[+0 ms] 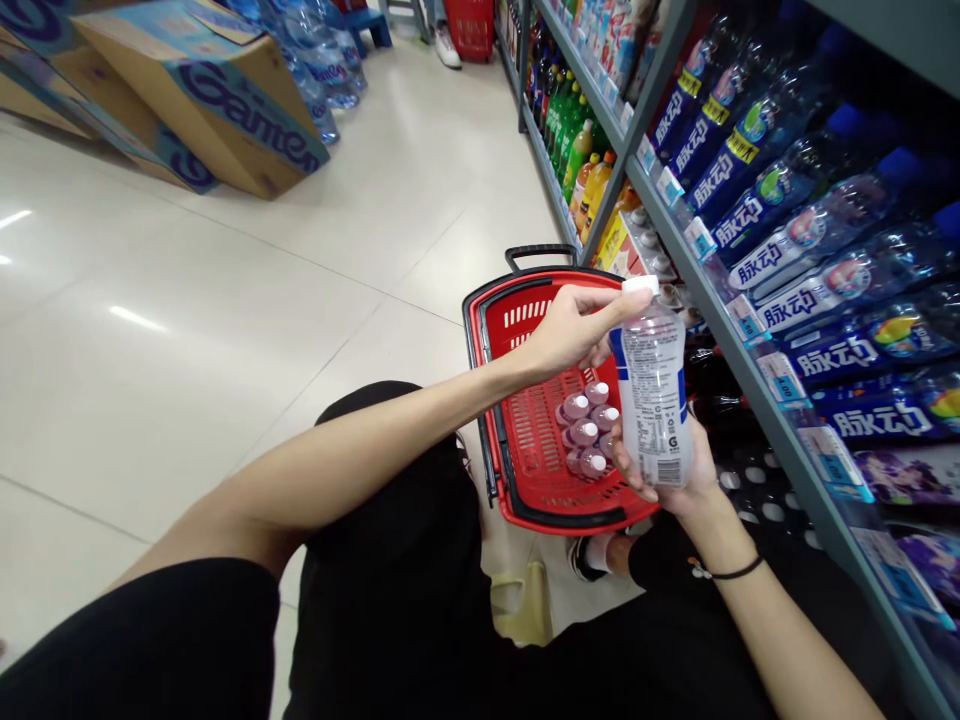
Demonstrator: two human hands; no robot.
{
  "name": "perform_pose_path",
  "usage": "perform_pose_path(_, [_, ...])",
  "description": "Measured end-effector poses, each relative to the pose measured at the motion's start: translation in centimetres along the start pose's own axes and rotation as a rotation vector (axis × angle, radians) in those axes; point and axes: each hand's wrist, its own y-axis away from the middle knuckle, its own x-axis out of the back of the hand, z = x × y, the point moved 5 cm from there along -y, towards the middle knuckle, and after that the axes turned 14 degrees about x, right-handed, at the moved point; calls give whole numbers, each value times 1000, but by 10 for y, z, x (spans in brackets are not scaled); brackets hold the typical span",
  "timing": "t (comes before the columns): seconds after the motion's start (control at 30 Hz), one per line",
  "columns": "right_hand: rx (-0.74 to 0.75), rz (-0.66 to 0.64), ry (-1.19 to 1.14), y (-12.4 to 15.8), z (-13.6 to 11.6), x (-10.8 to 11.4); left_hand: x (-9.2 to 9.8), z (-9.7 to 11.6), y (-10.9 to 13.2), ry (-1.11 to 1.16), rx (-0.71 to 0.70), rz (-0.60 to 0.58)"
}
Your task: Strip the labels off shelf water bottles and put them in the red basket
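A clear drink bottle [651, 400] with a white cap and a blue-and-white label is held upright, its printed text and barcode facing me. My right hand [682, 465] is wrapped round its lower part from below and behind. At the top, my left hand [577, 330] pinches the white cap [640, 290] between thumb and fingers. Both hands are above the right side of a red shopping basket [529, 500] on the floor. Inside the basket stands a cluster of several small pinkish bottles [583, 432] with white caps, partly hidden by the held bottle.
To the right runs a shelf rack [720, 270] stacked with blue-labelled drink bottles [810, 290] above price tags. Green and orange soda bottles [577, 160] stand farther along. Cardboard cartons [225, 110] and packs of water bottles [322, 60] are at upper left. Another person's shoe [446, 45] shows beyond.
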Motion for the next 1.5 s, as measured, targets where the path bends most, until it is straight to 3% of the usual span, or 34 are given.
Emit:
perform_pose_path(0.27, [-71, -54, -39, 2, 11, -2, -2, 15, 6, -25, -158, -8])
perform_pose_path(0.73, [8, 11, 23, -5, 16, -10, -3, 16, 5, -51, -160, 21])
perform_pose_path(1.03, [-11, 42, 11, -5, 19, -2, -3, 12, 4, -87, -160, 31])
perform_pose_path(1.5, [50, 45, 9, -8, 21, -1, -5, 18, 11, -105, -322, -35])
